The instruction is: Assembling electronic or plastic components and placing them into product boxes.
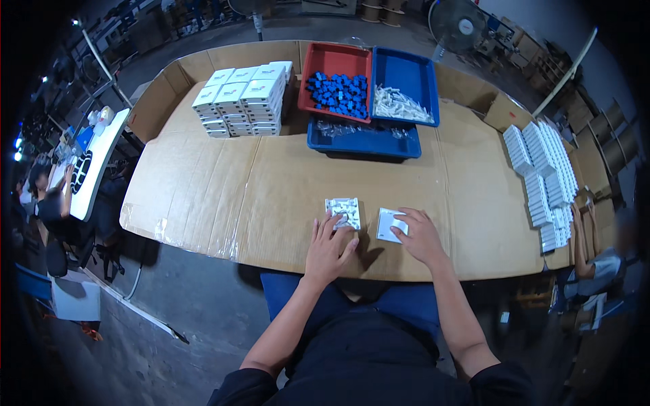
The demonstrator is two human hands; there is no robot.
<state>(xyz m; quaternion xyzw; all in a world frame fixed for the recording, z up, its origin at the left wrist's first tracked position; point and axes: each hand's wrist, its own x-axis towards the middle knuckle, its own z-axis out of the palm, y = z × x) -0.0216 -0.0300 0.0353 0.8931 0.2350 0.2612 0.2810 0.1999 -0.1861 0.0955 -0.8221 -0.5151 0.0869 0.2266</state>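
Note:
A small square white housing [351,204] lies on the cardboard tabletop in front of me, its inner side up with small parts showing inside. My left hand [326,256] rests at its near left side, fingers spread, with fingertips reaching over the housing. To the right of it lies a flat white square cover [386,227], smooth face up. My right hand [423,238] has its thumb and fingers on the cover's right part, gripping it against the table; the fingers hide that side. A narrow strip of cardboard separates the two white pieces.
Stacked white boxes [230,95] stand at the far left. A red tray [308,61] holds blue parts; a blue tray [406,68] holds white sticks, both above another blue tray [365,145]. White pieces [542,169] are piled at right, beside another person's arm [583,237].

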